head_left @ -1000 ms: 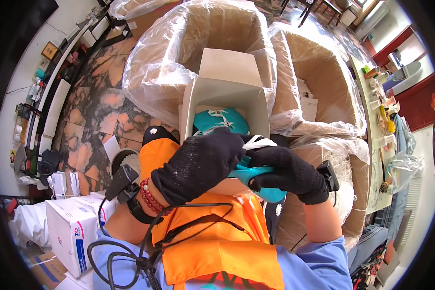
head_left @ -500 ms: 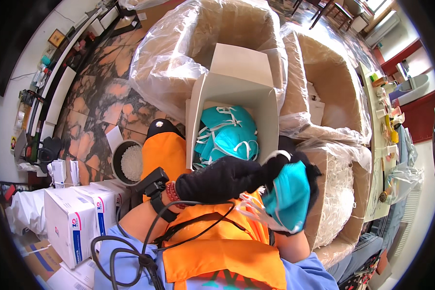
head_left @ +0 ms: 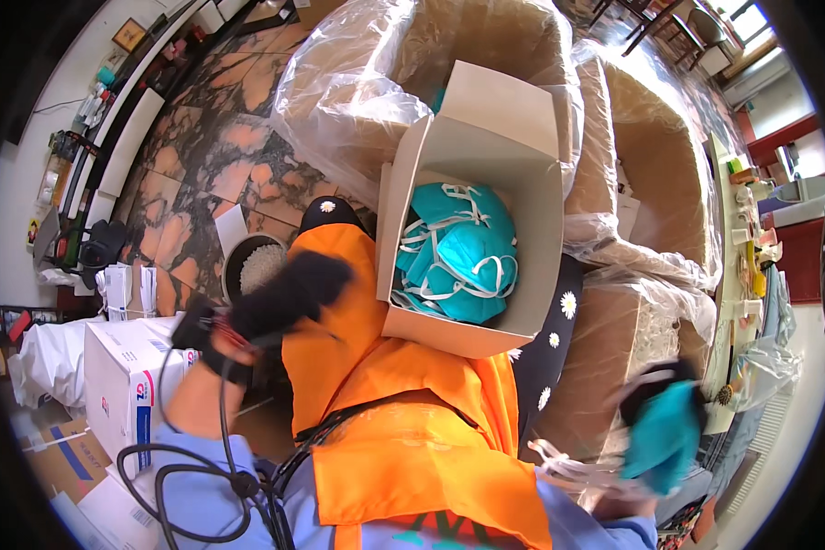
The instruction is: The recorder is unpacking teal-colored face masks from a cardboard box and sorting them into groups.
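A teal face mask (head_left: pixel 662 440) with white straps is held in my right hand (head_left: pixel 651 380), black-gloved and smeared by motion, out to the right beside a plastic-lined carton. My left hand (head_left: pixel 293 291), also in a black glove, is blurred above my left thigh, near a round container (head_left: pixel 233 275) of small white pieces. Whether its fingers are apart or closed does not show. An open cardboard box (head_left: pixel 463 339) rests on my lap, over my orange apron, with several teal masks (head_left: pixel 463 247) piled inside, their white straps tangled on top.
Large cartons lined with clear plastic (head_left: pixel 339 119) stand ahead and to the right. White boxes (head_left: pixel 119 376) are stacked at my left. A long table (head_left: pixel 729 275) full of small items runs along the right. A black cable (head_left: pixel 238 484) loops by my left arm.
My hands have drawn apart: the left toward the round container, the right outward to the right with the teal mask. The box on my lap now shows unobstructed.
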The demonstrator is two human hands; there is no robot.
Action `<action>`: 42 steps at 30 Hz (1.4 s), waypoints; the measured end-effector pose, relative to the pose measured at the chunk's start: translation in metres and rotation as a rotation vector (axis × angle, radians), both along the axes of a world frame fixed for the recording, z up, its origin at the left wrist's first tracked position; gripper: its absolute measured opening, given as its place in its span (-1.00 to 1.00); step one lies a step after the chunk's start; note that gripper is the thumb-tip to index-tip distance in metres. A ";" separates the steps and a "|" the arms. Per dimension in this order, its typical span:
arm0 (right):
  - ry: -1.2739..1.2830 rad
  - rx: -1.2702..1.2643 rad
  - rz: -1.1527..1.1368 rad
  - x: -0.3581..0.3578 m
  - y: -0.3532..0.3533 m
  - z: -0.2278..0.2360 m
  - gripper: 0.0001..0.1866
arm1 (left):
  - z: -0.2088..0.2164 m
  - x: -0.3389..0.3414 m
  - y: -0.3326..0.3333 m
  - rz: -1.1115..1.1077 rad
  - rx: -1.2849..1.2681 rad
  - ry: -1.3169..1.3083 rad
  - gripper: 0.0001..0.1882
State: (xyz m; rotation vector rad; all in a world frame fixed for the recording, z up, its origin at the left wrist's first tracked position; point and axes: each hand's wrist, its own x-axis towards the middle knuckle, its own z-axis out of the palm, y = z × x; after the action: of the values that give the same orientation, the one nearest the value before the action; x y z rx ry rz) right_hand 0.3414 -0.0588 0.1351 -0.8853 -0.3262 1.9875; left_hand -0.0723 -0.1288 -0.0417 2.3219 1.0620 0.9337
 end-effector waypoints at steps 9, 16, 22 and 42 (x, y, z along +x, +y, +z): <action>-0.039 0.395 -0.045 0.003 0.070 -0.002 -0.58 | -0.093 -0.083 -0.095 1.057 -0.755 -0.510 -0.76; -0.001 0.396 0.017 -0.045 0.086 -0.018 -0.55 | -0.154 -0.098 -0.119 1.401 -0.757 -0.019 -0.65; -0.067 0.396 0.034 -0.080 0.085 -0.018 -0.53 | -0.139 -0.101 -0.094 1.390 -0.528 0.258 -0.60; -0.714 0.616 0.534 -0.150 0.109 -0.042 -0.44 | 0.067 0.127 0.091 0.237 -0.522 -0.632 -0.36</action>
State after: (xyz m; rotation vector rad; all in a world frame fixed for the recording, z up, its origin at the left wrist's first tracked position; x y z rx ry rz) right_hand 0.1917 0.0497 0.0929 -1.1313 -1.6229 1.7601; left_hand 0.0543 -0.0376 0.0258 1.3662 1.1330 1.1923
